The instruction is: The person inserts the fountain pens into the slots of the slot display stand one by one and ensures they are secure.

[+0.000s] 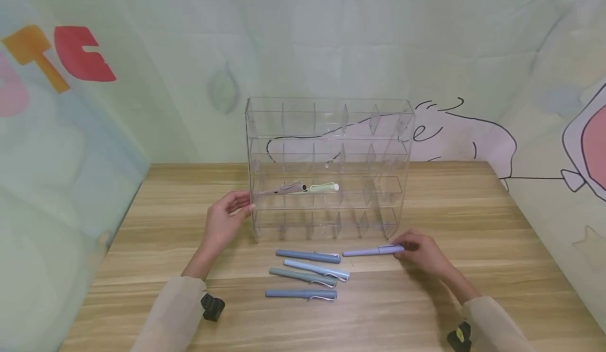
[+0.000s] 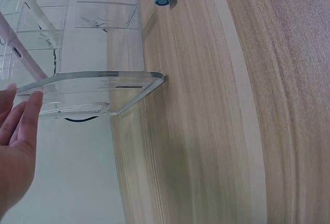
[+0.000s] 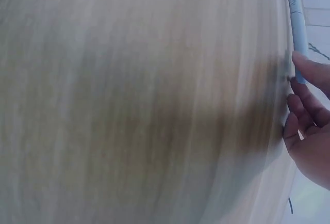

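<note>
A clear acrylic rack [image 1: 326, 139] with tiers of small compartments stands upright on the table. My left hand [image 1: 226, 219] holds its left side edge, thumb at the front and fingers along the outer side. Between thumb and fingers, my right hand [image 1: 418, 249] pinches the cap end of a lavender pen [image 1: 366, 251], just in front of the rack's right corner. To its left lie a dark blue pen [image 1: 307, 256], a light blue pen [image 1: 317, 269], a grey-green pen [image 1: 303, 277] and a slate-blue pen [image 1: 300, 293], roughly parallel, clips to the right.
Inside the rack, a mauve pen [image 1: 290, 188] and a pale green pen [image 1: 324, 187] lie end to end in the second tier from the bottom. Behind the wooden table [image 1: 454, 204] hangs a printed cloth [image 1: 189, 78].
</note>
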